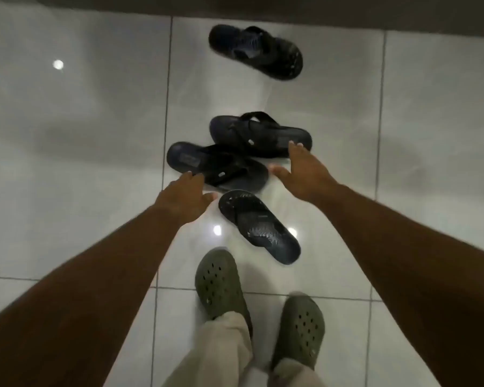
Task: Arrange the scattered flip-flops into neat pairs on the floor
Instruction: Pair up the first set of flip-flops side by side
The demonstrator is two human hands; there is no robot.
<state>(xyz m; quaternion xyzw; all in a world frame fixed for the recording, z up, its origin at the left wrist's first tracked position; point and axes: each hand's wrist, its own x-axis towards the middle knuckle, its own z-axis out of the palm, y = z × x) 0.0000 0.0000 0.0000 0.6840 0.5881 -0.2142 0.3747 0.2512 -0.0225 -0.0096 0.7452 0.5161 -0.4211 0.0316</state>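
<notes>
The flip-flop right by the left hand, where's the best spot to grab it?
Probably the strap of that flip-flop, from above: it arches off the flat sole, so fingers of the left hand can hook under it.

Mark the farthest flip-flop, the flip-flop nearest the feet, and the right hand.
Farthest flip-flop (pixel 256 51): head view, on the strap area mid-sole.
Flip-flop nearest the feet (pixel 259 226): head view, on the middle of the footbed.
Right hand (pixel 305 174): head view, on the back of the hand.

Dim, slightly blurred wide-angle view; ceiling lights glare as spots on the glossy tile floor.
</notes>
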